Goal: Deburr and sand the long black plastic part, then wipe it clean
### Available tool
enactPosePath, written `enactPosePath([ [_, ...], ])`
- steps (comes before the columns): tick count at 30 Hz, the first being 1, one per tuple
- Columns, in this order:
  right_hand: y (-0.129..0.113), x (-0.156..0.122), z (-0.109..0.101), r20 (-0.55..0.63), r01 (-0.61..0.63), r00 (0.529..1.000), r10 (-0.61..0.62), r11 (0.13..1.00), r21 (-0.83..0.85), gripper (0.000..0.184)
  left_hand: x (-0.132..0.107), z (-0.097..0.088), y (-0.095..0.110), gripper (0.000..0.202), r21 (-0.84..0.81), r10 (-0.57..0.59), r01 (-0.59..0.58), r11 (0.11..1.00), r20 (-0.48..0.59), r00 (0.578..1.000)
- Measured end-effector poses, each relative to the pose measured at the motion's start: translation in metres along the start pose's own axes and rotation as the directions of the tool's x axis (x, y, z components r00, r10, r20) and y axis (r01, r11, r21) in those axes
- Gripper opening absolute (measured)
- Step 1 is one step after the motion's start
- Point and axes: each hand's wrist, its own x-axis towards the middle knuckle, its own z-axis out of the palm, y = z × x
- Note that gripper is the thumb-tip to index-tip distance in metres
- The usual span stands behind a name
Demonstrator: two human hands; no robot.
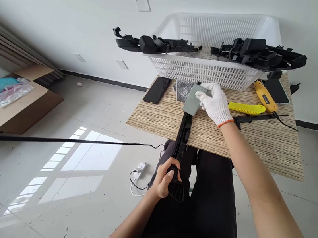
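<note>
My bare left hand (166, 178) is closed around the near end of a long black plastic part (182, 139), which runs from my lap up onto the striped wooden table (264, 141). My right hand (214, 101), in a white knit glove, grips a flat grey sanding pad (192, 100) and presses it on the far end of that part. A grey cloth (183, 88) lies just behind the pad.
A white plastic basket (205, 72) at the table's back carries black plastic parts (155, 44) on its rim. A black phone (156, 89), a yellow knife (247, 108), a yellow tool (265, 96), calipers (255, 118) and a tablet (276, 89) lie on the table. A cardboard box (12, 108) and power cable (53, 140) are on the floor.
</note>
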Motion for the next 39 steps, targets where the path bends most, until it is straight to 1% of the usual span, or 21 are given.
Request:
enactPosePath([
  [2,0.001,0.001,-0.002,0.11,-0.082,0.991,0.082,0.997,-0.003,0.021,0.0,0.0,0.0,0.034,0.009,0.004,-0.004,1.0,0.007,1.0],
  [4,0.003,0.001,-0.001,0.262,-0.17,0.949,0.173,0.985,-0.034,0.021,-0.001,0.0,-0.001,0.033,0.002,0.001,-0.001,1.0,0.001,1.0],
  [5,0.004,0.001,0.0,0.294,-0.178,0.938,0.182,0.983,-0.043,0.021,-0.001,-0.001,-0.001,0.034,-0.004,0.0,0.0,1.0,-0.005,1.0],
  [7,0.003,0.0,0.002,0.231,-0.123,0.965,0.122,0.992,-0.007,0.022,-0.001,-0.001,-0.001,0.035,-0.01,-0.004,0.004,1.0,-0.015,1.0],
  [9,0.002,0.001,0.003,0.091,-0.06,0.994,0.055,0.997,0.054,0.021,-0.001,-0.001,0.0,0.035,-0.003,-0.003,0.003,1.0,-0.011,1.0],
  [10,0.001,0.001,0.003,0.039,-0.047,0.998,0.044,0.995,0.089,0.02,-0.001,-0.001,0.001,0.035,0.003,-0.001,0.001,1.0,-0.007,1.0],
  [11,0.001,0.001,0.003,0.027,-0.058,0.998,0.055,0.991,0.122,0.019,0.0,0.0,0.001,0.035,0.007,0.001,-0.001,1.0,-0.003,1.0],
  [13,0.003,0.002,0.002,0.142,-0.138,0.983,0.117,0.979,0.148,0.019,-0.001,0.0,0.001,0.036,0.013,0.003,-0.004,1.0,0.002,1.0],
  [15,0.007,0.002,0.003,0.307,-0.21,0.937,0.166,0.971,0.117,0.024,-0.001,0.0,0.001,0.036,0.013,-0.001,0.001,1.0,-0.002,1.0],
  [16,0.009,0.003,0.004,0.346,-0.207,0.923,0.166,0.974,0.086,0.026,-0.001,-0.001,0.0,0.036,0.01,-0.005,0.005,1.0,-0.007,1.0],
  [17,0.011,0.003,0.004,0.334,-0.172,0.932,0.144,0.983,0.056,0.028,-0.001,-0.001,0.0,0.036,0.005,-0.008,0.008,1.0,-0.011,1.0],
  [19,0.013,0.005,0.003,0.183,-0.048,0.982,0.049,0.999,-0.009,0.031,0.0,-0.001,-0.001,0.036,-0.005,-0.01,0.01,1.0,-0.014,1.0],
  [20,0.013,0.006,0.001,0.102,0.003,0.995,0.001,0.999,-0.042,0.031,0.0,-0.001,-0.001,0.035,-0.006,-0.007,0.007,1.0,-0.01,1.0],
  [22,0.01,0.006,-0.003,0.023,0.032,0.999,-0.031,0.999,-0.042,0.029,0.0,-0.001,-0.001,0.034,0.003,0.003,-0.003,1.0,0.002,1.0],
  [23,0.007,0.006,-0.006,0.04,0.009,0.999,-0.008,1.0,-0.007,0.027,0.0,-0.001,-0.001,0.033,0.01,0.009,-0.009,1.0,0.006,1.0],
  [26,0.002,0.005,-0.01,0.198,-0.104,0.977,0.081,0.989,0.104,0.024,-0.001,-0.001,-0.001,0.033,0.02,0.015,-0.015,1.0,0.007,1.0],
  [31,0.006,0.005,-0.008,0.316,-0.18,0.938,0.143,0.98,0.089,0.028,-0.001,-0.001,-0.001,0.034,0.01,0.004,-0.004,1.0,0.007,1.0],
  [33,0.008,0.006,-0.008,0.298,-0.132,0.947,0.121,0.991,0.016,0.026,-0.001,-0.001,0.0,0.035,0.009,0.003,-0.003,1.0,0.004,1.0],
  [35,0.01,0.006,-0.009,0.197,-0.056,0.978,0.07,0.996,-0.075,0.026,0.0,-0.001,0.001,0.035,0.01,0.007,-0.007,1.0,0.004,1.0],
  [37,0.009,0.005,-0.009,0.115,-0.02,0.993,0.031,0.995,-0.094,0.03,0.0,-0.001,0.001,0.035,0.011,0.01,-0.01,1.0,0.006,1.0],
  [39,0.007,0.002,-0.008,0.173,-0.027,0.984,0.036,0.998,-0.052,0.037,0.001,-0.001,0.002,0.034,0.01,0.012,-0.012,1.0,0.008,1.0],
])
